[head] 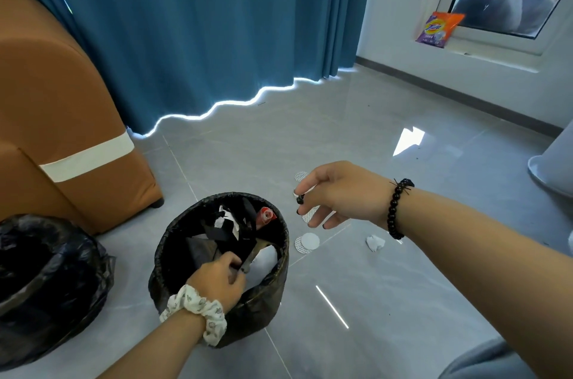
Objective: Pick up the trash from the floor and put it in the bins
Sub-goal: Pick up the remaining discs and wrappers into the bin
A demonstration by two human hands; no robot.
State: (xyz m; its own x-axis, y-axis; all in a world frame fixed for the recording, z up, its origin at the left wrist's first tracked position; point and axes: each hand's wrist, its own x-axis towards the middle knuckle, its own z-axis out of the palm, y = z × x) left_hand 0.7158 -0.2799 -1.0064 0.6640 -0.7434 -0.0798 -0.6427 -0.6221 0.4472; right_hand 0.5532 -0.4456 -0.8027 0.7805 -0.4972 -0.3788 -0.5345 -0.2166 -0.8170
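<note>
Now, R hand [338, 192] fingertips are pinching a small black bit [299, 200] between thumb and index, the other fingers hanging loose and slightly spread, above the floor just right of the bin [173, 242]. Beaded bracelet [398, 208] is sitting on that wrist. L hand [218, 278] fingers are curling over the bin's near rim, gripping a black strip [240, 242] of the trash inside; a scrunchie [198, 310] is wrapping that wrist. The bin, lined w/ a black bag, is holding black, white and red scraps, incl. a red wrapper [266, 215]. On the floor [403, 301] under and beside the R hand, round white discs are lying: 1 [300, 176] beyond the fingers, 1 [310, 215] partly hidden beneath them, 2 overlapping [307, 242] just beside the bin. A crumpled paper [375, 243] is lying near the R forearm. A 2nd bagged bin [46, 279] is standing at far L, by the brown sofa [55, 118]. Blue curtain [217, 22] is hanging behind; a detergent pack [438, 29] is resting on the sill.
</note>
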